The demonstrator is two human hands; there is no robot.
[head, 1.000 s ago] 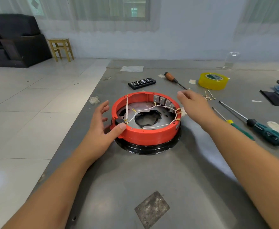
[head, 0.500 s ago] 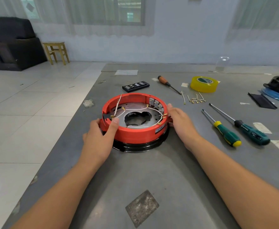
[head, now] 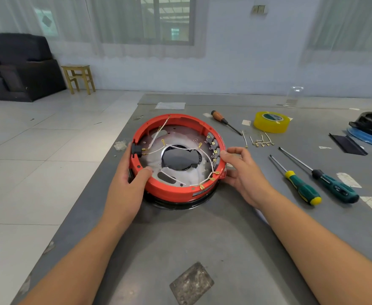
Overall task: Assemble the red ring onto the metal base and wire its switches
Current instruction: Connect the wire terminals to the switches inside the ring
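Holding the glossy red ring [head: 171, 190] tilted up on its far side, the left hand [head: 123, 190] has its grip curled round the left rim while the right hand [head: 244, 175] pinches the right rim. Inside lie the dull metal base [head: 176, 179] and thin white wires [head: 180, 148], near the grey surface [head: 202, 238]'s left edge. Two screwdrivers [head: 301, 190] and a yellow tape roll [head: 271, 121] lie toward the right edge.

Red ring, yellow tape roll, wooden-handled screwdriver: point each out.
red ring [head: 169, 193]: head view, near outer wall.
yellow tape roll [head: 268, 126]: head view, front side wall.
wooden-handled screwdriver [head: 216, 114]: head view, on the handle.
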